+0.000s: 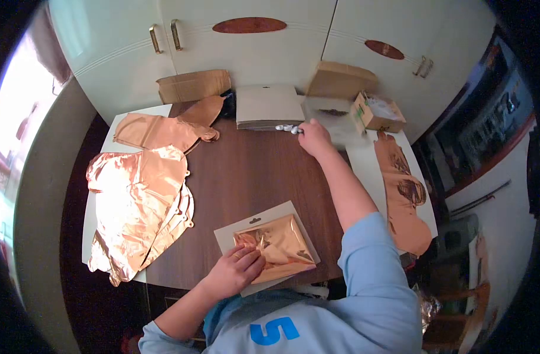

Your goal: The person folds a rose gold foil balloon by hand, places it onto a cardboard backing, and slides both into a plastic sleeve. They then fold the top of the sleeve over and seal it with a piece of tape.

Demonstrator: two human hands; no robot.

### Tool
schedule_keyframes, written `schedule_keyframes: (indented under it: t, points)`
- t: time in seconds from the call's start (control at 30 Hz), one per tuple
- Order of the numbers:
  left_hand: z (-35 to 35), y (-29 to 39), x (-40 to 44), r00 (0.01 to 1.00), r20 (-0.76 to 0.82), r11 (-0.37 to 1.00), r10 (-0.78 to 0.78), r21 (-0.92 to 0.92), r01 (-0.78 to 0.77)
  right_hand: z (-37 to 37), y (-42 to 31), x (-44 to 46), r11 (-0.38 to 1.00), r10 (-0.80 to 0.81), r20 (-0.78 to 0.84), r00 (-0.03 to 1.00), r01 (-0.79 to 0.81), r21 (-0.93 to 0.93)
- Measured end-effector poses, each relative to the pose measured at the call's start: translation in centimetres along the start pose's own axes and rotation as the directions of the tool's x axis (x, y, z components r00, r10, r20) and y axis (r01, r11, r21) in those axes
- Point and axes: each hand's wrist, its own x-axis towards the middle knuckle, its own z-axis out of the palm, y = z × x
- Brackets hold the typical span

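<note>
The left hand [239, 268] is lying palm down across the near left part of the foil [285, 242], its fingers stretching out side by side with a slight bend; they are touching the foil from above without gripping it. The foil is lying folded into a rectangle on top of the card [276, 213], and the left forearm is slanting in from the card's near left.

The right arm [347, 186] is reaching out almost straight, passing to the right of the card and leaning inward to the far side of the table [252, 171]. Left of the card, a foil heap [134, 206] is spreading along the table edge, and well to its right a long foil strip [403, 194] is lying flat.

Well beyond the card, the right hand [314, 138] is pinching a silvery piece [288, 128] at its fingertips; the thumb's exact place is hard to tell. Just behind that, a stack [269, 103] of cards is sitting.

Beyond and right of the card, a small box [391, 124] is holding clear plastic [382, 109]. Between box and stack, a pale thing [341, 127] is blurring, bag or tray unclear. Farthest from the card, cardboard [193, 87] is standing before the cupboard [246, 50].
</note>
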Motion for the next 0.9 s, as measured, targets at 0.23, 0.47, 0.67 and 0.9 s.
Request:
schedule_keyframes:
  t: [0.23,0.47,0.67,0.9]
  points:
    - [-0.1,-0.5,-0.2,1.000,-0.002,0.999,0.014,-0.037,-0.014,-2.6,-0.5,-5.1,0.995,0.014,0.110,0.994,-0.003,-0.103]
    - [0.2,-0.4,-0.6,0.997,-0.021,0.985,-0.072,-0.156,0.068,-13.6,-1.4,-21.7,0.830,-0.026,0.236,0.971,-0.110,0.546]
    - [0.3,-0.1,-0.4,0.976,-0.098,0.943,-0.196,-0.293,0.160,-14.2,-6.7,-32.7,0.677,-0.239,0.282,0.929,-0.048,0.734]
    - [0.9,0.1,-0.4,0.950,-0.152,0.915,-0.272,-0.348,0.206,-5.0,-12.0,-31.8,0.925,-0.283,-0.312,0.907,0.344,0.162]
